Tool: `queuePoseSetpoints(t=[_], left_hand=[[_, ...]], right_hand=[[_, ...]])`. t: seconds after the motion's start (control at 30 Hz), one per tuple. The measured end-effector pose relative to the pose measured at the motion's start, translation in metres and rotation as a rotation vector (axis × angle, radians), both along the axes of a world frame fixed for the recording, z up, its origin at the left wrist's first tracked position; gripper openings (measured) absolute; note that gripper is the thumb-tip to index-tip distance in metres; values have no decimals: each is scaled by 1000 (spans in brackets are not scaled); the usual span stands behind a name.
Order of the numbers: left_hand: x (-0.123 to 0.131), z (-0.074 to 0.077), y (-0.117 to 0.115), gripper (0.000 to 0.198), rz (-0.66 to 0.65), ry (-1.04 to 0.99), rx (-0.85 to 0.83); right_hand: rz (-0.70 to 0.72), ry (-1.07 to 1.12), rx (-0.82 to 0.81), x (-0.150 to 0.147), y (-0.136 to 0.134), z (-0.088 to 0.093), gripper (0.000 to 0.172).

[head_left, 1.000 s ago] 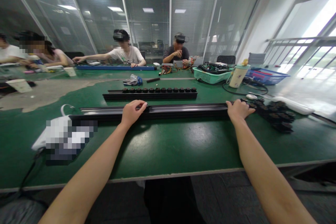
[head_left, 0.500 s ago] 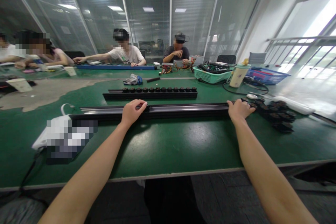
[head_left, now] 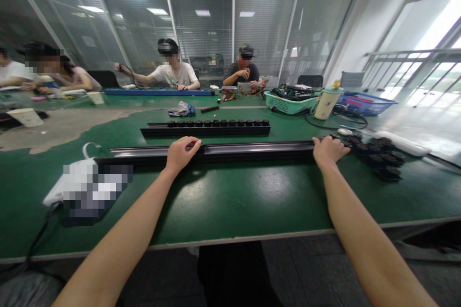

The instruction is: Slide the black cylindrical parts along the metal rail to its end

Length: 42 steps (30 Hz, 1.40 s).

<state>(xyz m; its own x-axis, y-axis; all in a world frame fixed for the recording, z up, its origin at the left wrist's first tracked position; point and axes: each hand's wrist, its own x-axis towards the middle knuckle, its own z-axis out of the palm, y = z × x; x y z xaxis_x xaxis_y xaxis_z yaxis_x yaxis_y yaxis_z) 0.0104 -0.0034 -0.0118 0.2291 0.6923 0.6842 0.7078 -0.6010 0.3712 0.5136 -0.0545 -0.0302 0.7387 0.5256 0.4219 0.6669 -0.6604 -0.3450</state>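
A long black metal channel rail [head_left: 257, 149] lies crosswise in front of me on the green table [head_left: 230, 211]. My left hand [head_left: 180, 152] rests on its middle-left part, thumb and fingers pinched on a small black part [head_left: 202, 148] in the channel, mostly hidden by the fingers. At the rail's right end, my right hand [head_left: 328, 149] is closed around the end. Right of that hand lies a pile of black round-topped parts [head_left: 382, 153]. Behind the long rail stands a shorter black rail [head_left: 209, 131] with a row of similar parts [head_left: 223, 123] along it.
Left are a white box [head_left: 72, 180] and a blurred-out flat item [head_left: 97, 196]. Further back lie gloves [head_left: 182, 109], a green basket [head_left: 291, 102], a cream tumbler [head_left: 327, 103] and a blue basket [head_left: 367, 104]. Several people sit across the table; one holds a cable near a blue bar [head_left: 158, 92].
My hands and the rail have kept their places. Across the table, a person in a white shirt has raised an arm, lifting a cable.
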Motion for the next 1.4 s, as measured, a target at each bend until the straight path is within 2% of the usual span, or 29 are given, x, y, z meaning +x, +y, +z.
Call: queuePoseSetpoints(t=[0.23,0.77,1.17,1.4], left_hand=[[-1,-1,1,37,1,-2,10],[-1,0,0,37,-3,0,7],[-2,-3,2,37,2,-4,2],[-1,-2,0,37,-6,-8,-1]], right_hand=[[3,33,2,1,-1,1,49],[-27,57,119,4,-2,-4,48],[-62,87,100,5,1,-3,48],[-21,84,36,10,2,0,57]])
